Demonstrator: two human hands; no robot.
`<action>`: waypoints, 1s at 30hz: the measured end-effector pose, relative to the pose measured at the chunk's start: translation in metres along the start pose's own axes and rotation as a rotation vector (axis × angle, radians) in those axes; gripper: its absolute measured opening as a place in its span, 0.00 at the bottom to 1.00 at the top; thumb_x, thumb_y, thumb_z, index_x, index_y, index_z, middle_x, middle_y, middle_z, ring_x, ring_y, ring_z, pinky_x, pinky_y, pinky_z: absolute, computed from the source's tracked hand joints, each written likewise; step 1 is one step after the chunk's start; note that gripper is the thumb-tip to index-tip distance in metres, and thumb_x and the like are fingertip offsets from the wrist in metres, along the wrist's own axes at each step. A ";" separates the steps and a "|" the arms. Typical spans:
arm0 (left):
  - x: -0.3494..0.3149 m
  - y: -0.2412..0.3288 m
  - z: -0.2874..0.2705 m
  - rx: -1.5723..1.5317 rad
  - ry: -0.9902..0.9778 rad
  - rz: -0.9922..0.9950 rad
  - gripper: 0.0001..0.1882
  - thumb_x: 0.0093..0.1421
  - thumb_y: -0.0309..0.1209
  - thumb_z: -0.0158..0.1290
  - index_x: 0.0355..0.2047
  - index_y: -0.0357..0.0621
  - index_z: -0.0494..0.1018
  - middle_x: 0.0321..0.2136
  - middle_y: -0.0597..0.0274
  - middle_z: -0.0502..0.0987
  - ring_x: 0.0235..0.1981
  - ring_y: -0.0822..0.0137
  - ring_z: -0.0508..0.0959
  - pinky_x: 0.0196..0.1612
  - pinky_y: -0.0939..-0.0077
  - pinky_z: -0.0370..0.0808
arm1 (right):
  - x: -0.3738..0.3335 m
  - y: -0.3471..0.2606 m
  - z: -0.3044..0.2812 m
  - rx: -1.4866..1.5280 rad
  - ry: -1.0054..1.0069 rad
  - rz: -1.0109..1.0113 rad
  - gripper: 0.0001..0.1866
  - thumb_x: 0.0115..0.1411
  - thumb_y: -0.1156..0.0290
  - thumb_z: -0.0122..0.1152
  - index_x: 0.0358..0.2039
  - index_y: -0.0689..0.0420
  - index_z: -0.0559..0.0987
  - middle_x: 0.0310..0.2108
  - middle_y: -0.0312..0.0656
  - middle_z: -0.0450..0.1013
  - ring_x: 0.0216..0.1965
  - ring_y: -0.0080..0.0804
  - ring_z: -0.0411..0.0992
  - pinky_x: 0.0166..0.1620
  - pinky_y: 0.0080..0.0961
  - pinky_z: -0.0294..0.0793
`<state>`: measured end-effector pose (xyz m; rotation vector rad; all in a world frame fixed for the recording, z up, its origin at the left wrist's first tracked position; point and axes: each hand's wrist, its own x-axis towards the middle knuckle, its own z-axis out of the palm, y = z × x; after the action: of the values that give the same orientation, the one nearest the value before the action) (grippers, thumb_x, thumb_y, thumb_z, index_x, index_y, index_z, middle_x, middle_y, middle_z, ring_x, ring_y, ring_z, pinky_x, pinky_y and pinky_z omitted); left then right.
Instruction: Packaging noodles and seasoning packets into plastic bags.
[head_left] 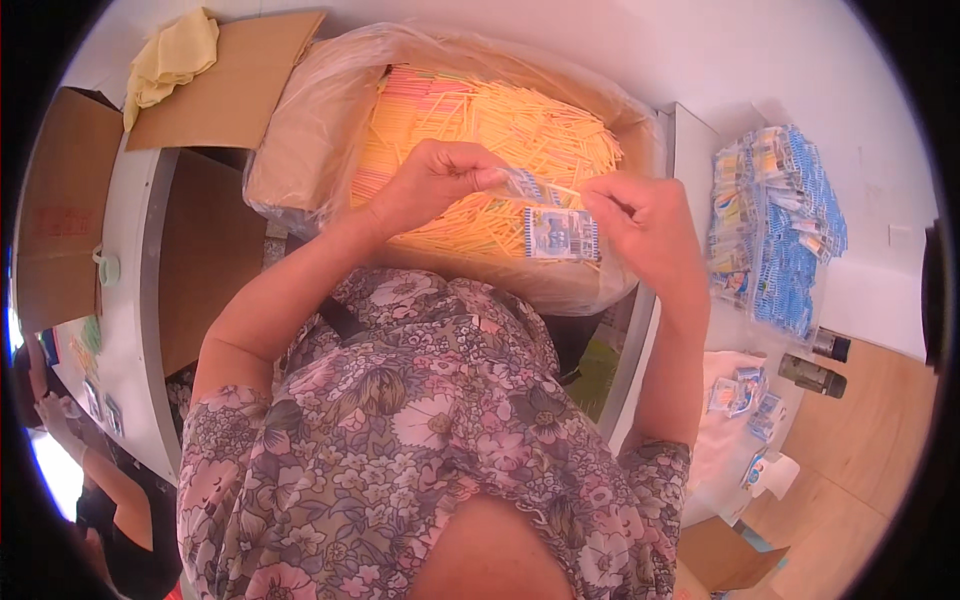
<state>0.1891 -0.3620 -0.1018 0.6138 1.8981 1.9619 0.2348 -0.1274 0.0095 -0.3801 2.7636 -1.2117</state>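
Observation:
My left hand (pixel 430 185) pinches the end of a small clear-and-blue packet (pixel 522 184). My right hand (pixel 648 222) is closed, its thumb and fingertips gripping one end of a thin yellow stick (pixel 563 190). The stick's other end reaches the packet at my left fingers; whether it is inside cannot be made out. Below the stick hangs a blue-and-white printed packet (pixel 561 234), close to my right fingertips; how it is held is unclear. Both hands are over a large carton (pixel 320 150) lined with clear plastic, filled with loose yellow, orange and pink sticks (pixel 535 115).
To the right, a clear tray (pixel 785 325) holds many blue-and-white packets (pixel 790 230). Dark cylinders (pixel 812 375) and a pink cloth (pixel 728 395) with packets lie nearer. Cardboard boxes (pixel 205 90) and a yellow cloth (pixel 172 62) stand at left. Another person's arm (pixel 105 475) shows lower left.

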 end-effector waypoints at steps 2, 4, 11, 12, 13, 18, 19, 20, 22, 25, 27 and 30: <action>0.001 0.003 0.004 0.039 -0.052 -0.015 0.08 0.60 0.27 0.52 0.37 0.36 0.77 0.30 0.68 0.77 0.32 0.79 0.73 0.38 0.83 0.71 | 0.002 0.002 0.004 -0.059 -0.026 -0.053 0.07 0.53 0.75 0.57 0.28 0.66 0.77 0.16 0.35 0.69 0.20 0.17 0.64 0.24 0.19 0.62; 0.000 0.007 0.009 0.080 -0.103 -0.032 0.09 0.60 0.27 0.51 0.38 0.35 0.76 0.32 0.65 0.77 0.34 0.77 0.74 0.40 0.82 0.71 | 0.003 -0.005 0.009 -0.082 -0.031 -0.045 0.06 0.53 0.75 0.58 0.29 0.66 0.77 0.17 0.36 0.70 0.21 0.19 0.65 0.25 0.18 0.63; 0.007 0.015 0.036 -0.229 -0.040 -0.177 0.10 0.60 0.30 0.53 0.38 0.37 0.77 0.31 0.66 0.79 0.33 0.79 0.74 0.39 0.83 0.72 | -0.004 0.007 0.013 0.241 0.290 -0.112 0.09 0.46 0.79 0.64 0.31 0.62 0.77 0.23 0.42 0.73 0.23 0.28 0.71 0.27 0.20 0.69; 0.008 0.015 0.040 -0.310 -0.028 -0.209 0.10 0.60 0.30 0.53 0.38 0.37 0.77 0.31 0.65 0.79 0.34 0.79 0.74 0.39 0.83 0.72 | -0.005 0.008 0.015 0.241 0.296 -0.108 0.09 0.46 0.79 0.64 0.31 0.62 0.77 0.23 0.42 0.73 0.23 0.28 0.71 0.27 0.20 0.69; 0.009 0.016 0.043 -0.309 -0.036 -0.211 0.10 0.60 0.30 0.53 0.38 0.37 0.77 0.31 0.65 0.79 0.34 0.79 0.74 0.39 0.83 0.72 | -0.006 0.009 0.017 0.252 0.367 -0.121 0.09 0.48 0.81 0.63 0.32 0.63 0.78 0.25 0.39 0.73 0.25 0.22 0.70 0.29 0.17 0.69; 0.015 0.019 0.058 -0.312 -0.088 -0.244 0.11 0.60 0.31 0.53 0.38 0.37 0.78 0.31 0.65 0.79 0.34 0.78 0.74 0.40 0.82 0.72 | -0.018 0.010 -0.006 0.123 0.424 -0.128 0.11 0.51 0.82 0.61 0.37 0.63 0.78 0.29 0.35 0.73 0.30 0.16 0.68 0.34 0.13 0.68; 0.015 0.018 0.059 -0.312 -0.096 -0.246 0.11 0.60 0.31 0.53 0.38 0.37 0.78 0.31 0.65 0.79 0.34 0.78 0.74 0.40 0.82 0.72 | -0.021 0.010 -0.011 -0.023 0.430 -0.179 0.10 0.52 0.82 0.60 0.36 0.63 0.78 0.29 0.35 0.73 0.31 0.16 0.68 0.35 0.12 0.67; 0.015 0.017 0.059 -0.302 -0.111 -0.224 0.11 0.60 0.31 0.53 0.38 0.37 0.78 0.31 0.65 0.79 0.34 0.78 0.74 0.40 0.82 0.72 | -0.022 0.011 -0.016 -0.169 0.434 -0.233 0.09 0.52 0.82 0.59 0.36 0.63 0.79 0.29 0.34 0.73 0.31 0.16 0.68 0.36 0.12 0.67; 0.018 0.016 0.061 -0.289 -0.128 -0.201 0.11 0.60 0.32 0.54 0.38 0.37 0.78 0.31 0.65 0.79 0.33 0.78 0.74 0.40 0.82 0.72 | -0.029 0.009 -0.017 -0.086 0.479 -0.216 0.08 0.54 0.82 0.58 0.36 0.63 0.78 0.29 0.35 0.73 0.32 0.17 0.67 0.37 0.13 0.67; 0.018 0.015 0.065 -0.291 -0.118 -0.218 0.11 0.60 0.32 0.54 0.38 0.37 0.78 0.31 0.65 0.79 0.33 0.78 0.75 0.39 0.83 0.72 | -0.036 0.014 -0.013 0.210 0.548 -0.148 0.06 0.55 0.83 0.56 0.35 0.64 0.76 0.31 0.36 0.73 0.32 0.20 0.68 0.38 0.14 0.68; 0.019 0.016 0.067 -0.325 -0.097 -0.259 0.11 0.60 0.32 0.54 0.37 0.37 0.78 0.31 0.65 0.79 0.31 0.79 0.75 0.37 0.83 0.73 | -0.037 0.020 -0.007 0.425 0.572 -0.104 0.06 0.56 0.83 0.56 0.35 0.64 0.76 0.32 0.37 0.73 0.32 0.21 0.70 0.39 0.16 0.69; 0.021 0.009 0.072 -0.378 -0.119 -0.249 0.11 0.59 0.32 0.54 0.38 0.37 0.78 0.30 0.65 0.79 0.30 0.79 0.75 0.35 0.83 0.73 | -0.037 0.021 0.004 0.636 0.640 -0.159 0.07 0.55 0.83 0.57 0.36 0.66 0.74 0.33 0.41 0.74 0.33 0.24 0.73 0.40 0.18 0.71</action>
<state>0.2099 -0.2899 -0.0908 0.3568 1.4052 1.9954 0.2670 -0.1065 -0.0086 -0.1601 2.5797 -2.5070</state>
